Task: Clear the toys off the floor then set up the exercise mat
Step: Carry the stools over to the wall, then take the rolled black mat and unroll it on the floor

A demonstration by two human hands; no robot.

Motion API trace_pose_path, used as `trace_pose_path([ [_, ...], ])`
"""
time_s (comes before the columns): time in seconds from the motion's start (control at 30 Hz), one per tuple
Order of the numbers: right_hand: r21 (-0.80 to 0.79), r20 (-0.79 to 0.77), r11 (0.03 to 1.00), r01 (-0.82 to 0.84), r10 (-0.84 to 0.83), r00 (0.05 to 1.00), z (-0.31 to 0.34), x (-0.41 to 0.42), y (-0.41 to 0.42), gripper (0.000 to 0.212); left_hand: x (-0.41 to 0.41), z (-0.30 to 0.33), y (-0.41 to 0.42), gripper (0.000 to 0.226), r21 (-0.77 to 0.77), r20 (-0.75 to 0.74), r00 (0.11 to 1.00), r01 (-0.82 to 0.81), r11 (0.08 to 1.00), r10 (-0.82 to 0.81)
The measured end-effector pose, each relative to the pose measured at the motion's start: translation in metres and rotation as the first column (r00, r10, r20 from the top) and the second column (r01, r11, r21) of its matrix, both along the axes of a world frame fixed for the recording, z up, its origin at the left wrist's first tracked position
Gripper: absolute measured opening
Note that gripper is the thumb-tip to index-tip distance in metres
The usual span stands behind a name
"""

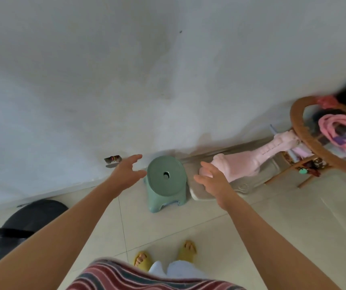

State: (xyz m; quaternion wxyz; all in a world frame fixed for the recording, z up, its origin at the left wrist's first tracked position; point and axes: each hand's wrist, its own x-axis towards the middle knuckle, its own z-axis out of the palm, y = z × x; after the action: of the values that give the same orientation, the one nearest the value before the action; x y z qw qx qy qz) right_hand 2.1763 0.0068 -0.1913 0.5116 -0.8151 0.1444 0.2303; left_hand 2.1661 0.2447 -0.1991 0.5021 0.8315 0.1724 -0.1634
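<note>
Both hands reach forward with fingers spread, holding nothing: the left hand (127, 173) and right hand (211, 181) flank the rolled green exercise mat (165, 174), which stands upright between them on the floor (251, 216).

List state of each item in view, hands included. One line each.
left hand: open, fingers spread, left of the mat, holding nothing
right hand: open, right of the mat, holding nothing
rolled green mat: rolled up, standing on end atop the stool
green stool: upright on the floor by the wall
pink plush toy: lying by the wall
round wicker table: tilted in this view, pink cord on it
</note>
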Motion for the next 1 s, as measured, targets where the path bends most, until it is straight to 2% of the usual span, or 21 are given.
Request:
trace_pose_path([
  [0.3,0.048,0.031,0.996,0.076,-0.078,0.996,0.006,-0.001,-0.044,0.058,0.014,0.012,-0.03,0.06,0.029,0.014,0.997,0.078,0.997,-0.078],
  [0.53,0.086,0.064,0.989,0.122,-0.128,0.99,0.012,0.004,-0.112,0.057,0.031,0.019,-0.099,0.059,0.085,0.06,0.986,0.15,0.985,-0.155],
  [0.77,0.115,0.046,0.977,0.181,-0.187,0.981,0.01,0.002,-0.243,0.061,0.041,0.021,-0.238,0.059,0.098,0.079,0.964,0.245,0.965,-0.253],
  [1.0,0.118,0.106,0.957,0.265,-0.278,0.955,0.009,0.006,-0.372,0.054,0.06,0.024,-0.383,0.065,0.031,0.074,0.942,0.325,0.945,-0.326],
])
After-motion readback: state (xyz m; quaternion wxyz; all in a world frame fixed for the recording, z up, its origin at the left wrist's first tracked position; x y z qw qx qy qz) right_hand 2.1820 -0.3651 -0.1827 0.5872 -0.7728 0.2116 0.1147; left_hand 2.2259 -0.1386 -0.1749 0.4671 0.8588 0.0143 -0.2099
